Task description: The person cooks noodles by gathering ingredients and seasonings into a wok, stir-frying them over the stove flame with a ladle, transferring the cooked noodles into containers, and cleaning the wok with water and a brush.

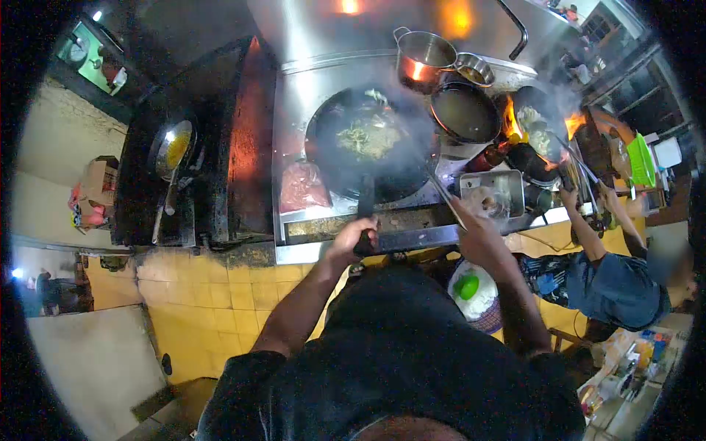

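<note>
A large dark wok with steaming food in it sits on the metal stove. My left hand is closed around the wok's black handle, at the stove's front edge. To the right, my right hand grips a long metal utensil that slants up toward the wok's right side; steam blurs its far end. A clear bag of reddish contents lies left of the wok. Beside my right hand is a metal tray with a plastic bag on it.
Behind stand a steel pot and a dark pan. At right, a co-worker handles another pan amid tall flames. A basket with white contents is below my right forearm. Another pan sits far left.
</note>
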Motion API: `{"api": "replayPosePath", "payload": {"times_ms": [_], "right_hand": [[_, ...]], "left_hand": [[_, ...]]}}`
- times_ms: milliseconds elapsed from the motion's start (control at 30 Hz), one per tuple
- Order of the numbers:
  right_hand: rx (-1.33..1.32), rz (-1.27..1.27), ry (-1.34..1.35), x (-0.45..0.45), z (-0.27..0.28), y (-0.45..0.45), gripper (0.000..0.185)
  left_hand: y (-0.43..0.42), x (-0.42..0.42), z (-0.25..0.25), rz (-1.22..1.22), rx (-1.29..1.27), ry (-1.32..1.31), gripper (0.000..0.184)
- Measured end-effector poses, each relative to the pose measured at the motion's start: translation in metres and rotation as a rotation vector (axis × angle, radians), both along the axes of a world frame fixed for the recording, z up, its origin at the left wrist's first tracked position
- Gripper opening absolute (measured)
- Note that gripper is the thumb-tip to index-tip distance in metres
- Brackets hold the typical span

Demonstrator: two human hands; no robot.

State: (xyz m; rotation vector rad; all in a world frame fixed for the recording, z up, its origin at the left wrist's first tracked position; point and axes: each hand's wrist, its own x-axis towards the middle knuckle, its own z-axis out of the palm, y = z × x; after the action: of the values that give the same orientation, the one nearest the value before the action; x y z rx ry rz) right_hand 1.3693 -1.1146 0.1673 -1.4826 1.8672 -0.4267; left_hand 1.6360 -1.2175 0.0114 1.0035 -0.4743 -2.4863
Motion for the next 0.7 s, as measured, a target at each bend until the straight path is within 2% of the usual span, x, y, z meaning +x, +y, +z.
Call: {"api": "replayPosePath", "payload": {"times_ms": [33,100,133,200,233,300,367,400,500,567,600,633,667,700], "right_hand": [[0.037,-0.043,-0.066,0.006,-0.014,-0.018,0.061],[0.099,0.158,0.458,0.013,-0.044,-0.050,0.059],[0.088,0.165,0.450,0.005,-0.039,-0.044,0.059],[-0.047,0.399,0.422,-0.025,-0.015,-0.023,0.057],[-0.073,0.413,0.441,-0.051,-0.037,-0.024,0.062],[-0.042,0.483,0.536,-0.044,-0.049,-0.049,0.064],[0.142,0.303,0.455,0.001,-0.026,-0.071,0.066],[0.088,0.295,0.414,0.007,-0.050,-0.071,0.068],[0.167,0.412,0.386,-0.043,-0.055,-0.047,0.066],[0.032,0.358,0.273,-0.072,-0.054,-0.041,0.050],[0.036,0.343,0.276,-0.067,-0.074,-0.043,0.050],[0.121,0.238,0.124,-0.063,-0.113,-0.049,0.044],[0.158,0.176,0.053,-0.061,-0.116,-0.044,0.041],[0.192,0.111,-0.017,-0.059,-0.119,-0.040,0.038]], "left_hand": [[-0.011,-0.004,-0.010,0.003,-0.006,-0.008,0.010],[-0.017,-0.005,-0.023,0.018,0.148,0.098,0.008],[-0.017,-0.004,-0.022,0.027,0.139,0.089,0.008],[-0.016,-0.003,-0.018,0.053,0.188,0.113,0.008],[-0.016,-0.004,-0.013,0.082,0.165,0.063,0.009],[-0.016,-0.005,-0.014,0.085,0.175,0.064,0.009],[-0.016,-0.006,-0.014,0.102,0.227,0.053,0.009],[-0.014,-0.007,-0.012,0.099,0.227,0.050,0.009],[-0.013,-0.008,-0.001,0.114,0.161,0.001,0.009],[-0.014,-0.006,0.001,0.100,0.189,0.060,0.011],[-0.012,-0.003,0.002,0.088,0.218,0.111,0.012],[-0.008,0.001,0.000,0.100,0.214,0.117,0.007],[0.003,0.006,0.000,0.079,0.210,0.126,0.007],[0.025,0.017,-0.001,-0.036,0.021,0.001,0.006]]}}
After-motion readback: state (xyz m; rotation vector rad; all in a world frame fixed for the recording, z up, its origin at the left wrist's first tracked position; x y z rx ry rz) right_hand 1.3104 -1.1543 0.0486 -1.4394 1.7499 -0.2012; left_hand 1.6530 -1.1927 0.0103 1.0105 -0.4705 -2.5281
